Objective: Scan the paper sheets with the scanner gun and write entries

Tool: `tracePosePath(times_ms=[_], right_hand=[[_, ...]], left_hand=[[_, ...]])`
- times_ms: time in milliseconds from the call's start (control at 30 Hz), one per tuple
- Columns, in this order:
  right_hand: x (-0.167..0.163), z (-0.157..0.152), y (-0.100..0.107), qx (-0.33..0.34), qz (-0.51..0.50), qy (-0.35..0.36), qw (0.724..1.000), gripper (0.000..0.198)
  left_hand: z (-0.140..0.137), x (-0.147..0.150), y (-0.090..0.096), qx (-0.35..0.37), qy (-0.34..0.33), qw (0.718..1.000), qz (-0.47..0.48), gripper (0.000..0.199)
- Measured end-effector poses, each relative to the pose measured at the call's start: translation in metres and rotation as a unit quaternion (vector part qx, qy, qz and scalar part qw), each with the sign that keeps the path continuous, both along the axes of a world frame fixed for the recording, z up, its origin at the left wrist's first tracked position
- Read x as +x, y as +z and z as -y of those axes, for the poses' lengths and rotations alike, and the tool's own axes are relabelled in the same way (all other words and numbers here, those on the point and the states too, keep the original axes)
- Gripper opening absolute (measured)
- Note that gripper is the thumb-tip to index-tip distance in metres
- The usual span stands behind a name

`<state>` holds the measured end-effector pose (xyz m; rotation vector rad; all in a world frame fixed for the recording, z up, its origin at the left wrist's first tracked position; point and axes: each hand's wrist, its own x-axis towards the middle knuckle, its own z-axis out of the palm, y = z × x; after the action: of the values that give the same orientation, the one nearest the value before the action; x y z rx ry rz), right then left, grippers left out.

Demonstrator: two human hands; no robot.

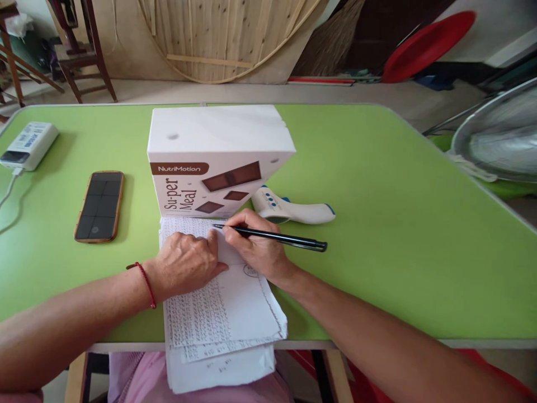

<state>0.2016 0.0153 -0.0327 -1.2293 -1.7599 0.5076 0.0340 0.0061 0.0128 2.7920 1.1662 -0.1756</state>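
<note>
A stack of handwritten paper sheets (251,313) lies on the table, its lower edge hanging over the front. My left hand (188,260) rests palm down on the paper, fingers bent, index finger and thumb apart, holding nothing. Between the thumb and fingers of my right hand (255,246) is a black pen (289,239). The pen's tip is at the upper sheet, close to my left index finger; whether it touches cannot be told. Just beyond the paper stands a white NutriMotion box (222,168). A white and blue handheld thermometer (302,211) lies behind my right hand.
A phone (99,207) in a brown case lies to the left on the green table (398,235). Farther left is a white power bank (30,145) with a cable plugged in. A fan (499,134) stands beyond the right edge, and a wooden chair (81,56) behind the table.
</note>
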Motion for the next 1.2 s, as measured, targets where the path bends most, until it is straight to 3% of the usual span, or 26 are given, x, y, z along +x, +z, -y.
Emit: tracePosePath(times_ms=[367, 1200], right_hand=[[-0.0008, -0.0003, 0.0011, 0.024, -0.004, 0.011, 1.0, 0.015], [0.0003, -0.0005, 0.0021, 0.008, -0.007, 0.008, 1.0, 0.015]], left_hand=[[-0.0013, 0.0028, 0.0054, -0.013, -0.009, 0.998, -0.061, 0.047], [-0.0017, 0.0018, 0.0045, -0.007, -0.007, 0.999, -0.041, 0.047]])
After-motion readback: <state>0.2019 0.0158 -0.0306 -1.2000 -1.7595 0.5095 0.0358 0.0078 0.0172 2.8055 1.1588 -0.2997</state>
